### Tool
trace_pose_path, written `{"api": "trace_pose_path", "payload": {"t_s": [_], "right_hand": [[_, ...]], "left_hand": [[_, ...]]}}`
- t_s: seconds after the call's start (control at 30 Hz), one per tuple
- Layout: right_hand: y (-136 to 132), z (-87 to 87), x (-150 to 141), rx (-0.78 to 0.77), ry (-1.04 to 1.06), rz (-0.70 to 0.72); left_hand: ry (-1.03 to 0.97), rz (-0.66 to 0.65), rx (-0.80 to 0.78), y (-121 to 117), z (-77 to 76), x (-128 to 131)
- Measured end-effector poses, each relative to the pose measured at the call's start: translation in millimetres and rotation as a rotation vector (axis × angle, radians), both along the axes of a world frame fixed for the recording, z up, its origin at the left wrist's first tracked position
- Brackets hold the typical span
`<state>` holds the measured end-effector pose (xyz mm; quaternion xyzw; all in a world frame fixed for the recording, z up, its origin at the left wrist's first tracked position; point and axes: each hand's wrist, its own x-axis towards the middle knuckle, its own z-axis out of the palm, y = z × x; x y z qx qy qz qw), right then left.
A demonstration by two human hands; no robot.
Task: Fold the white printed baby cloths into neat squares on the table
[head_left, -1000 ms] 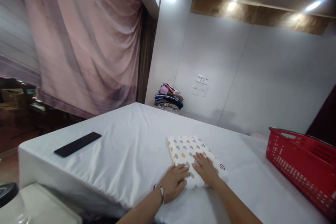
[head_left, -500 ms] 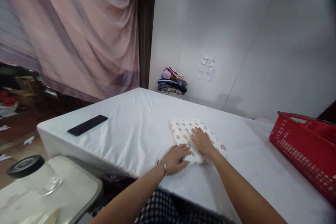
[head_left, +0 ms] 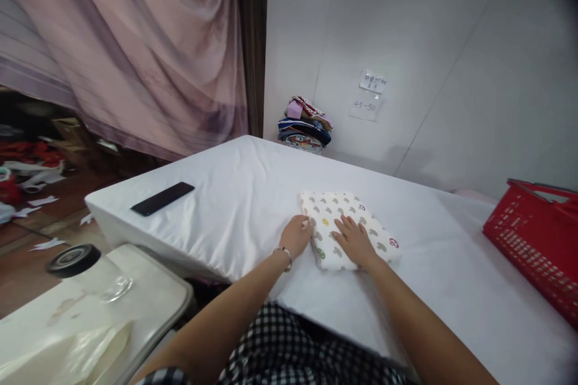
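A folded white cloth (head_left: 335,207) lies flat on the white-covered table (head_left: 235,210) in front of me. Small grey shapes are printed over it, along with a few yellow, green, red and purple marks. My right hand (head_left: 355,242) rests on top with its fingers spread, pressing the fabric. At the cloth's left edge is my left hand (head_left: 295,236), a bracelet on its wrist. Its fingers are curled in against that edge and look closed on it; their tips are partly hidden.
A red plastic basket (head_left: 533,234) stands at the right. A black flat object (head_left: 163,198) lies on the table's left part. A pile of folded fabrics (head_left: 304,126) is by the wall. At lower left, a side table (head_left: 149,295) holds a clear, black-lidded container (head_left: 97,280).
My left hand has slid off the cloth's top to its left edge, and its fingers have curled. The right hand stays flat on the cloth. The view has shifted slightly.
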<state>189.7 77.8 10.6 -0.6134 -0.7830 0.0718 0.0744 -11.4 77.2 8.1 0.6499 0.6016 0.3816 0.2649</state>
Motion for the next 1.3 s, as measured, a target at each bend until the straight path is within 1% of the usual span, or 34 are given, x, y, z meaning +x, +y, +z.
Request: {"api": "trace_pose_path", "payload": {"t_s": [0.07,0.13,0.2,0.27,0.37,0.4,0.47,0.57,0.67,0.77,0.83,0.97,1.1,1.17,1.23,1.27,1.3], "right_hand": [[0.9,-1.6,-0.6,-0.004,0.019,-0.011],[2.5,-0.1,0.9,-0.03,0.06,-0.012],[6.0,5.4,7.0,-0.057,0.132,-0.001],[12.7,13.8,18.9,-0.025,0.197,-0.031],[29.4,25.2,43.4,0.085,0.216,-0.165],[36.4,27.2,51.5,0.081,0.209,-0.218],[51.4,27.7,64.8,0.02,0.203,-0.311],[73.7,22.5,74.7,-0.06,0.194,-0.376],[90.7,16.5,75.2,-0.078,0.179,-0.391],[98.3,11.8,72.3,-0.087,0.161,-0.406],[97.9,8.6,70.3,-0.087,0.148,-0.405],[91.2,3.4,68.2,-0.069,0.123,-0.401],[87.4,8.6,61.7,-0.041,0.094,-0.405],[87.2,13.8,52.9,0.063,0.046,-0.353],[87.6,16.8,41.5,0.188,-0.015,-0.234],[88.0,16.6,35.8,0.211,-0.043,-0.167],[88.6,15.1,30.7,0.192,-0.066,-0.112]], "left_hand": [[-0.036,0.093,-0.174,19.1,4.7,0.9],[-0.059,0.133,-0.261,37.0,7.5,2.0],[-0.072,0.15,-0.282,52.3,8.1,3.3],[-0.081,0.181,-0.294,65.2,7.5,4.6],[-0.083,0.232,-0.299,82.4,6.3,6.7],[-0.082,0.244,-0.296,87.7,6.2,7.6],[-0.076,0.264,-0.285,97.4,6.2,9.7],[-0.064,0.286,-0.261,108.0,7.0,13.1],[-0.058,0.287,-0.223,113.8,7.8,15.4],[-0.056,0.256,-0.164,116.5,7.1,15.0],[-0.036,0.248,-0.152,117.2,5.4,13.1],[0.024,0.253,-0.182,117.4,1.4,7.4],[0.071,0.234,-0.158,115.7,-2.0,4.6],[0.098,0.238,-0.138,114.6,-3.8,4.8],[0.112,0.247,-0.131,113.6,-5.2,5.3],[0.114,0.249,-0.133,113.4,-5.6,5.6],[0.113,0.251,-0.137,113.3,-5.8,5.8]]}}
